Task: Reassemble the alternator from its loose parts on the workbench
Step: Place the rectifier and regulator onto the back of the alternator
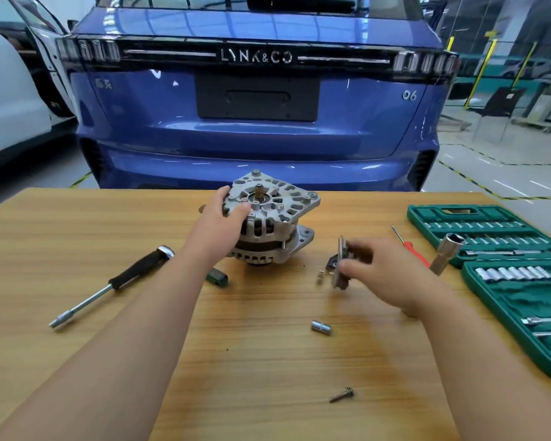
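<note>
Roughly midway, by my reading. Alternator [274,224] stands on the wooden surface [268,351], both housing halves together, bare shaft stub pointing up. Left hand [226,214] curls over its upper left edge, thumb on the top face: grip clamped on the housing, steadying it. Right hand [385,275], well right of that grip and nearer the body, pinches a flat part [341,265] held on edge just above the surface. Motion blur, so I cannot tell which part it is; likely the next piece to go on.

Loose and unfitted:
- long driver [115,281], far left of the left grip
- big tube socket [447,253], tilted at the case edge, right of the right grip
- red screwdriver [411,246], just beyond the right grip
- small socket [321,327] and one bolt [342,394], nearer the body than the right grip
- tiny bits [320,276], just left of the right grip, beside the held part

Fastening work looks unfinished.

Containers: green tool case [419,218] lies open right of the right grip, two trays. Far tray holds rows of small bits and a bar. Near tray holds a row of larger sockets [512,273] and more bars. Some slots look vacant.
</note>
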Demonstrator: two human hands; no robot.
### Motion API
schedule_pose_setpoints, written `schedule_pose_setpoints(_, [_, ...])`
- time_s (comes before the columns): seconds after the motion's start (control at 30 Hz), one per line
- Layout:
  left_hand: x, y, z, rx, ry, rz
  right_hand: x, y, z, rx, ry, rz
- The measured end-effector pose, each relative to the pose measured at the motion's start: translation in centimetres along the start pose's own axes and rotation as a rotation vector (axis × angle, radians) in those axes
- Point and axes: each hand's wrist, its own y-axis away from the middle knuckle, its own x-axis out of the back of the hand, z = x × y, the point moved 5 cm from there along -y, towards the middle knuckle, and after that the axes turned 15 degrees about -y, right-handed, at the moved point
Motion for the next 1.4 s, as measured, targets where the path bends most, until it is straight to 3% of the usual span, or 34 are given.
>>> schedule_pose_setpoints(0.13, [0.0,1.5,-1.5,-0.033,0.007,0.151,-0.2,-1.4,-0.7,-0.067,-0.858,0.04])
schedule_pose_setpoints(0.23, [0.8,2.1,-1.9,-0.06,-0.005,0.326,-0.2,-4.0,-2.4,-0.094,-1.215,0.111])
schedule_pose_setpoints(0.33, [2.0,1.0,-2.0,-0.047,0.138,0.504,-1.0,-6.8,-5.1,-0.205,-1.504,0.147])
schedule_pose_setpoints(0.43, [2.0,-1.7,-3.3,0.046,0.226,0.429,-2.0,-8.7,-7.0,-0.165,-1.353,0.089])
schedule_pose_setpoints(0.53, [-0.1,-2.7,-5.5,0.093,0.298,0.257,-1.8,-9.6,-8.6,0.147,-0.964,0.198])
schedule_pose_setpoints(0.6, [-0.8,-2.4,-6.2,0.08,0.313,0.241,-1.8,-9.5,-10.0,0.41,-0.731,0.215])
schedule_pose_setpoints(0.67, [-0.9,-2.7,-6.0,0.047,0.35,0.214,-3.3,-9.6,-10.6,0.549,-0.381,0.099])
schedule_pose_setpoints(0.73, [-0.9,-3.2,-5.6,0.047,0.407,0.15,-5.0,-9.7,-9.7,0.519,-0.107,-0.059])
schedule_pose_setpoints(0.83, [-0.6,-3.4,-5.2,0.034,0.372,0.14,-5.1,-9.5,-8.4,0.459,-0.154,-0.15])
schedule_pose_setpoints(0.93, [-0.3,-3.6,-5.2,0.039,0.383,0.163,-4.1,-10.0,-8.2,0.418,-0.27,-0.016])
schedule_pose_setpoints(1.0, [-0.1,-3.7,-4.9,0.029,0.396,0.124,-3.9,-10.7,-8.2,0.344,-0.217,0.03])
schedule_pose_setpoints(1.17, [0.4,-2.7,-5.0,0.015,0.294,0.153,-4.1,-11.5,-7.8,0.263,-0.022,-0.118])
schedule_pose_setpoints(1.3, [1.0,-2.3,-5.3,0.004,0.248,0.223,-3.7,-11.6,-8.0,0.353,-0.067,-0.012])
schedule_pose_setpoints(1.4, [0.8,-2.2,-5.3,-0.002,0.266,0.205,-2.3,-11.8,-8.3,0.412,-0.198,0.163])
